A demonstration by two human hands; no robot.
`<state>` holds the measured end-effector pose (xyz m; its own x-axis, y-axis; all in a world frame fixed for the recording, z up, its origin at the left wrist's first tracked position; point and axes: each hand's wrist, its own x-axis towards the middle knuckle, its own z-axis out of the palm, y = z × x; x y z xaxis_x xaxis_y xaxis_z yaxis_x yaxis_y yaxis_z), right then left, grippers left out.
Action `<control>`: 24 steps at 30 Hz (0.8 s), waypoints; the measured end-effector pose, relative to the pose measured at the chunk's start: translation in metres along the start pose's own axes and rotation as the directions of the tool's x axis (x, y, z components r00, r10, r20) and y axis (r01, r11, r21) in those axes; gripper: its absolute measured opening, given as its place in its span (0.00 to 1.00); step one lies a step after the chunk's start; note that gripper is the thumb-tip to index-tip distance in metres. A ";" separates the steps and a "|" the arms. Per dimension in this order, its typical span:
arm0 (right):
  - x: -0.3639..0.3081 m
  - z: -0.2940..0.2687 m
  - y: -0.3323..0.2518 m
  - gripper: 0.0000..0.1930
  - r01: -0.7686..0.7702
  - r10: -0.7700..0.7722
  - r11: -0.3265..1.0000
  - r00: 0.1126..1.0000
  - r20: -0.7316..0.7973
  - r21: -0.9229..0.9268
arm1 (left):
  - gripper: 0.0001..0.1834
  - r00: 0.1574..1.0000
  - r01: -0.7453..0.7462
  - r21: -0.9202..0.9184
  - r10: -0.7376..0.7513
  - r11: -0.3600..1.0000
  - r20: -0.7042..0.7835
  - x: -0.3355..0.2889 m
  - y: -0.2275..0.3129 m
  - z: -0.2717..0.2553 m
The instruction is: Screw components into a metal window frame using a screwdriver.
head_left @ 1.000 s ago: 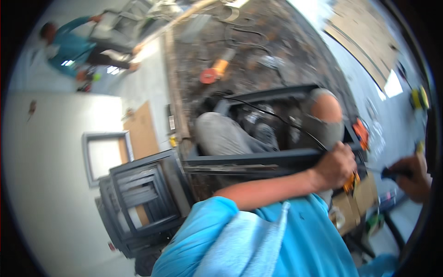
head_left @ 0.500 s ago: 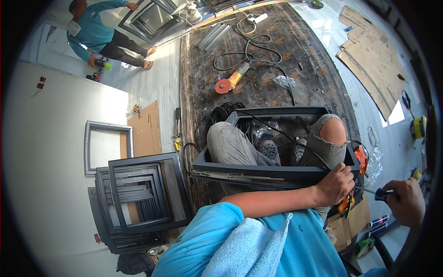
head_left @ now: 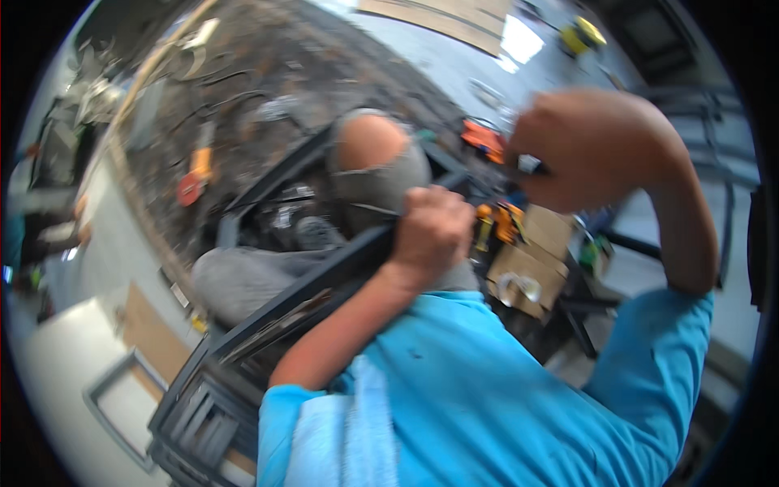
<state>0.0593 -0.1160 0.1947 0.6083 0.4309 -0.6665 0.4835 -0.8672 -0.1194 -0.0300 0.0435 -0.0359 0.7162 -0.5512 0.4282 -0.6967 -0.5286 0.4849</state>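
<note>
- Left hand [head_left: 434, 231]: fingers folded down on the near rail of the grey frame [head_left: 312, 284], towards its right end.
- Frame lies across the sitter's lap, bent knee [head_left: 372, 142] rising inside.
- Right hand [head_left: 584, 150]: raised, to the right, well apart from the frame; fingers bent, dark bit showing among them. Blurred; can't tell grip or object.
- Grinder [head_left: 196, 169]: far left.
- Carton [head_left: 552, 231]: right, near left hand.

1. Far left: a yellow grinder [head_left: 202, 165] with a red disc [head_left: 189, 190], blurred.
2. Right: a cardboard box [head_left: 511, 261]; farther off, an orange item [head_left: 484, 140].
3. Far right: a yellow-and-black object [head_left: 583, 37].
4. Near left: a brown board [head_left: 156, 331].
</note>
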 end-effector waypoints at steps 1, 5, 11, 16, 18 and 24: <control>0.005 0.001 -0.001 0.13 -0.018 0.017 0.998 1.000 -0.018 -0.060 | 0.08 0.999 0.029 0.031 -0.030 0.999 0.026 0.001 0.000 0.001; 0.000 -0.006 -0.007 0.13 -0.103 0.105 0.994 0.993 0.054 -0.049 | 0.09 0.999 0.002 0.039 -0.003 0.999 0.042 0.012 0.007 0.006; -0.004 -0.008 -0.012 0.14 -0.105 0.105 0.994 0.994 0.006 -0.008 | 0.09 1.000 -0.017 0.024 0.016 1.000 0.020 0.010 0.007 0.001; 0.001 0.006 0.022 0.15 -0.055 0.056 0.998 0.997 -0.043 0.024 | 0.10 0.999 -0.003 0.005 0.003 1.000 0.046 0.009 0.002 0.001; -0.016 0.011 0.045 0.15 -0.004 0.010 0.999 0.993 -0.119 0.047 | 0.10 0.998 -0.022 0.014 0.021 1.000 0.051 0.006 0.000 -0.003; -0.064 0.011 0.055 0.13 -0.359 0.360 0.904 0.932 0.037 0.233 | 0.11 0.983 -0.166 0.007 0.165 0.986 0.083 0.013 -0.001 0.002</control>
<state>0.0401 -0.1943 0.2230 0.7181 0.0799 -0.6914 0.0720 -0.9966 -0.0404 -0.0203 0.0353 -0.0320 0.5853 -0.6824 0.4379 -0.8065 -0.4339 0.4016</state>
